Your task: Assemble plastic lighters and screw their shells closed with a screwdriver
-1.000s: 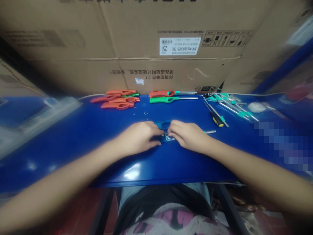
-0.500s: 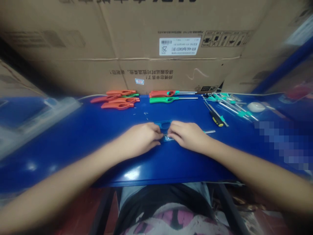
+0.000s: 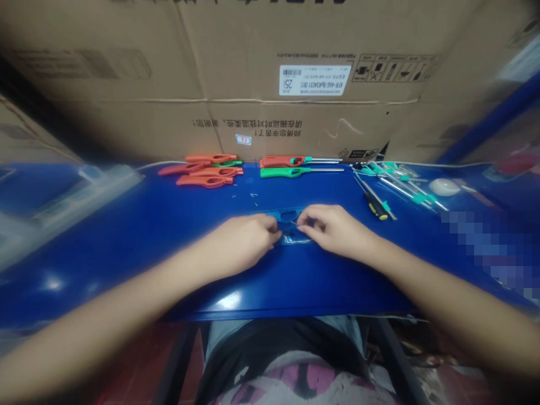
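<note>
Between my hands on the blue tabletop lies a translucent blue lighter casing (image 3: 289, 215) with an oval trigger hole. Nearer me is a second blue part (image 3: 291, 243) with a loop of thin white wire (image 3: 295, 241) on it. My left hand (image 3: 253, 239) is closed at the left end of these parts; whatever its fingertips pinch is hidden. Thumb and forefinger of my right hand (image 3: 329, 228) are pinched just above the casing's right side. A thin, pale sliver (image 3: 294, 224) shows at their tips, too small to name.
Orange lighter casings (image 3: 206, 180) lie at the back left. A red lighter (image 3: 280, 162) and a green lighter (image 3: 280, 172) lie at the back middle. Metal lighter tubes (image 3: 400, 183) and a black-yellow screwdriver (image 3: 375, 207) lie right. A cardboard box (image 3: 236, 73) stands behind.
My right hand has lifted slightly and moved right, uncovering more of the blue parts and wire. The metal tube seen beyond it before no longer shows. My left hand is nearly in place.
</note>
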{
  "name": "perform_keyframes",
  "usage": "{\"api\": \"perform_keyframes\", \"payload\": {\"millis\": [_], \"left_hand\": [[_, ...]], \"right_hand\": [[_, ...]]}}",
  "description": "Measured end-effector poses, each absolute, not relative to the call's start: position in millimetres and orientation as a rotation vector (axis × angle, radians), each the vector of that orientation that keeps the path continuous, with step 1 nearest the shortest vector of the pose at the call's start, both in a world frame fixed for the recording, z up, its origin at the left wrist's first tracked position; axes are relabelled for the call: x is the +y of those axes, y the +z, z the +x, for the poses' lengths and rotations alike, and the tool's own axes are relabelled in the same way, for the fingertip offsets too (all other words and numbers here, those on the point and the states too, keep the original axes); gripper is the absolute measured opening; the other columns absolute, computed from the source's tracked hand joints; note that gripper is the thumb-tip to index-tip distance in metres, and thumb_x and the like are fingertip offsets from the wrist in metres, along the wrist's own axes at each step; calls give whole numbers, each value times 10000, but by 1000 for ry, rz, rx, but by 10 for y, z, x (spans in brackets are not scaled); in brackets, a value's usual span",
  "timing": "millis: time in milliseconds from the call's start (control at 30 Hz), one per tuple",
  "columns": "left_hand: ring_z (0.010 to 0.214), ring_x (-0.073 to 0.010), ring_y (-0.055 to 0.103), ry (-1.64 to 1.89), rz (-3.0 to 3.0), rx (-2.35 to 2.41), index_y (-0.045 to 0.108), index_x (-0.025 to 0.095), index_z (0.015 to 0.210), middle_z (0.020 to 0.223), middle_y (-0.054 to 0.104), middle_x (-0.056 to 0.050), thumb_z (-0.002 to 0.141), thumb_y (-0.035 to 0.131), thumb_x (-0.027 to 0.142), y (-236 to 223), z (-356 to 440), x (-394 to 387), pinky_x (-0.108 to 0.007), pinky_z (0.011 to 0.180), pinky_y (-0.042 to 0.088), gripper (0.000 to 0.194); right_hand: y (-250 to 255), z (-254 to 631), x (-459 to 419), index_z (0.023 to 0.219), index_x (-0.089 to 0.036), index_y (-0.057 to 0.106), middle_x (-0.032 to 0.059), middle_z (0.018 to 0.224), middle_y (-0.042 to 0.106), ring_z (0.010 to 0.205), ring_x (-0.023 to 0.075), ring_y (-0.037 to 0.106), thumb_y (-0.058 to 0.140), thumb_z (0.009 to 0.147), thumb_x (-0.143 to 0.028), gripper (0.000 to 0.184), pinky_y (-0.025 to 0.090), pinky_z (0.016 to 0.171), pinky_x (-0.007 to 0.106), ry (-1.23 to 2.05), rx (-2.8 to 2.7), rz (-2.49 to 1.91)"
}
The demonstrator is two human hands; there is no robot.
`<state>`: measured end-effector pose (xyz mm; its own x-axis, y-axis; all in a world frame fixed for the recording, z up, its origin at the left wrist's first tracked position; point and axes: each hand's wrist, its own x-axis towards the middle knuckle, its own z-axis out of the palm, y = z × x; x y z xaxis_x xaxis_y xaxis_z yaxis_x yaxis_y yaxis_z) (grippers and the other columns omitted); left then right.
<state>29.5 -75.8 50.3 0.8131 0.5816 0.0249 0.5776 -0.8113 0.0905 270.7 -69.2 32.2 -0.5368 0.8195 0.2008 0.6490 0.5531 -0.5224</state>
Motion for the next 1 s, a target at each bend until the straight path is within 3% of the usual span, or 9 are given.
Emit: {"api": "perform_keyframes", "payload": {"millis": [233, 767, 1000], "left_hand": [[972, -236, 701, 119, 2870, 933, 735, 182, 1112, 1095, 698, -104, 966, 544, 186, 451, 300, -714, -333, 844, 579, 241], [1018, -260, 699, 190, 2766, 914, 690, 176, 1207, 1133, 720, -104, 907, 626, 146, 452, 305, -625, -375, 908, 557, 309], [1018, -248, 654, 225, 2630, 983, 502, 210, 1328, 1130, 682, -80, 868, 648, 128, 493, 285, -658, -354, 840, 536, 490]], "right_hand": [[278, 2674, -679, 838, -164, 686, 5, 762, 680, 567, 89, 520, 629, 855, -143, 63, 398, 612, 230, 619, -2363, -1193], [254, 2660, -694, 816, -167, 712, 24, 783, 692, 623, 113, 546, 633, 874, -138, 102, 386, 636, 242, 589, -2379, -1220], [364, 2685, -724, 913, -184, 603, -11, 805, 643, 565, 87, 488, 588, 856, -140, 73, 374, 612, 240, 673, -2321, -1229]]}}
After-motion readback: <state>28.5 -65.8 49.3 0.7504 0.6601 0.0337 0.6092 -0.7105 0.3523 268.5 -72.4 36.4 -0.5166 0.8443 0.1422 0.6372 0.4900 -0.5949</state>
